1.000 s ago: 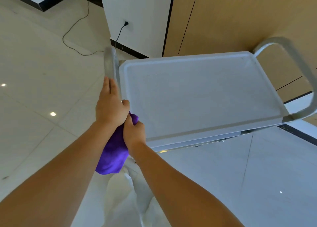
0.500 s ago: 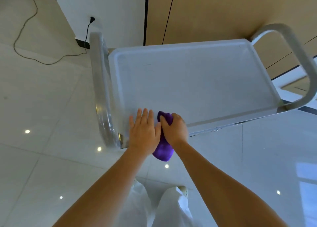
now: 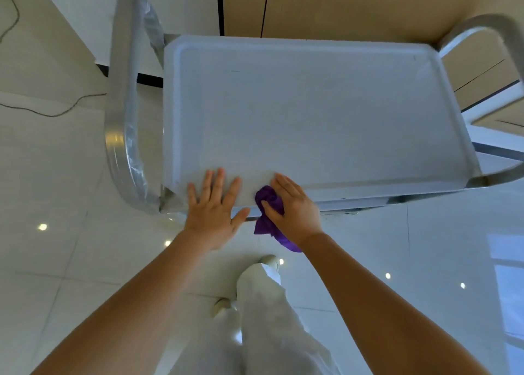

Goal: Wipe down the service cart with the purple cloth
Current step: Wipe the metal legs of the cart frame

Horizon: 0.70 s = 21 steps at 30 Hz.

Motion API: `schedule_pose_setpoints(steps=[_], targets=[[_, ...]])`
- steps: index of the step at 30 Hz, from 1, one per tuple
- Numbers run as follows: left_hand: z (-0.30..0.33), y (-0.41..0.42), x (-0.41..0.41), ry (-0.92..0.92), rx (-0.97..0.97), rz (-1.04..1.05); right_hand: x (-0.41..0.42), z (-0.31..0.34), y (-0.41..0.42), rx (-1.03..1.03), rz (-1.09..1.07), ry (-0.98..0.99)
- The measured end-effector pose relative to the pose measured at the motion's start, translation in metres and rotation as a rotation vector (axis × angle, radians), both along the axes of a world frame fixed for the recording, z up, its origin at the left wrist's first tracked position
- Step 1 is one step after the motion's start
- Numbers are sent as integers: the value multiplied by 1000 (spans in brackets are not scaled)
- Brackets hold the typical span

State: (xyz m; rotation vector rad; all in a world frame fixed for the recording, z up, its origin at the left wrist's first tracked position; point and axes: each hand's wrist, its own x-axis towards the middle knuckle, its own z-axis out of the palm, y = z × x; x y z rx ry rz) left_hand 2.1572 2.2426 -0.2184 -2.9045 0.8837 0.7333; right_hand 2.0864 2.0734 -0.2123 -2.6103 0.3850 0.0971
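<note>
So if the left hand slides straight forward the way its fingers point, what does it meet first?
Only bare tray surface lies ahead of the left hand; the first obstacle looks like the raised far rim, though depth is unclear.

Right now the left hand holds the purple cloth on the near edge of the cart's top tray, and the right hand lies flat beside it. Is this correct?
Not quite: the hands are swapped. In the head view the right hand holds the purple cloth on the near edge of the top tray, and the left hand lies flat beside it.

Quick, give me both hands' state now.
Left hand: open, flat on the cart tray.
Right hand: holding the purple cloth against the tray edge.
</note>
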Motion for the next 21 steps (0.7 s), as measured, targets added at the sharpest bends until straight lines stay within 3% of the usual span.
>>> schedule_pose_setpoints(steps=[12, 21], targets=[[-6, -12, 114, -56, -41, -32, 88, -14, -15, 98, 18, -78], [-5, -14, 162, -48, -38, -86, 126, -23, -11, 63, -33, -203]])
